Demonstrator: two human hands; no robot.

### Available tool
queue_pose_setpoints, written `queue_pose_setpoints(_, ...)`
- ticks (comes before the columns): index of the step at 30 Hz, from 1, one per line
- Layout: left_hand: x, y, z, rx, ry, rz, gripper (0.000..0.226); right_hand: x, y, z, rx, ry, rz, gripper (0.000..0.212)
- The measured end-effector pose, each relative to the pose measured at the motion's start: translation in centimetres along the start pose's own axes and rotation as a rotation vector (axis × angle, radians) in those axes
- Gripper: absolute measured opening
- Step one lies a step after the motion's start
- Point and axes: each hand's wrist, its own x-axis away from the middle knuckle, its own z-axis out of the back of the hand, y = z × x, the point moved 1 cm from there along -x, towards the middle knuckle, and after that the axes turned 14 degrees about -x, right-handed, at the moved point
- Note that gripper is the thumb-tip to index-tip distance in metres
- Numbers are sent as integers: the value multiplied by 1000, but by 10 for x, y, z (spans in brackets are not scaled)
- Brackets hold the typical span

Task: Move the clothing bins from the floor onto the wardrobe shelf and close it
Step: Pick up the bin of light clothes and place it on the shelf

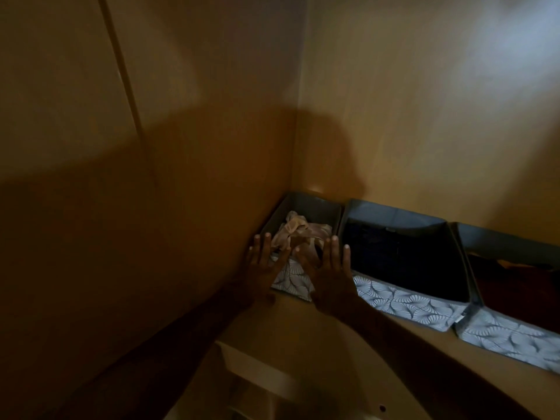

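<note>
Three grey fabric bins with patterned fronts stand in a row on the wooden wardrobe shelf (348,344). The left bin (303,207) sits in the back corner and holds pale crumpled clothing (300,231). Both my hands press flat against its patterned front with fingers straight: my left hand (263,268) at its left edge, my right hand (330,274) at its right edge. The middle bin (409,301) holds dark clothing. The right bin (515,338) is cut off by the frame edge and holds something dark red.
The wardrobe's side wall (181,177) rises at the left and its back wall (424,116) behind the bins. A lower shelf edge (257,368) shows below the front of the shelf. The scene is dim.
</note>
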Motion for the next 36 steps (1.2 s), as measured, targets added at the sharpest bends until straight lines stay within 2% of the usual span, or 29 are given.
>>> queue_pose_setpoints(3, -20, 0, -3, 44, 5, 60, 176, -14, 8, -1, 10, -14, -20, 123)
queue_pose_setpoints(7, -35, 2, 2, 17, 48, 99, 168, -28, 15, -1, -1, -28, -36, 126)
queue_pose_setpoints(12, -52, -1, -6, -15, 9, 70, 154, -38, 23, -6, -3, -45, -42, 127)
queue_pose_setpoints(15, -58, -2, -12, -43, -7, 86, 155, -43, 24, -7, -12, -43, -40, 128)
queue_pose_setpoints(19, -61, -4, -8, -55, 21, 62, 113, -45, 25, -8, -5, -61, -43, 124)
queue_pose_setpoints(22, -67, -5, -17, 69, 28, 75, 72, -44, 24, -8, -44, -76, -86, 123)
queue_pose_setpoints(23, -61, -5, -8, 98, 5, 59, 67, -43, 23, -7, -72, -82, -105, 124)
queue_pose_setpoints(25, -46, -3, 3, 177, 51, 1, 81, -38, 20, -5, -113, -72, -111, 124)
queue_pose_setpoints(27, -31, 1, 13, 362, 32, 36, 91, -28, 18, -8, -136, -63, -72, 112)
queue_pose_setpoints(29, -15, 5, 18, 626, 96, 71, 76, -15, 14, -13, -165, -88, -55, 100)
queue_pose_setpoints(32, 23, 16, 9, 952, 162, 150, 58, 11, 2, -13, -253, -78, -41, 96)
queue_pose_setpoints(34, 48, 26, -6, 1051, 135, 287, 56, 30, -5, -15, -339, -78, 0, 86)
queue_pose_setpoints(36, 73, 35, -20, 1107, 105, 387, 66, 52, -15, -13, -525, -96, 1, 78)
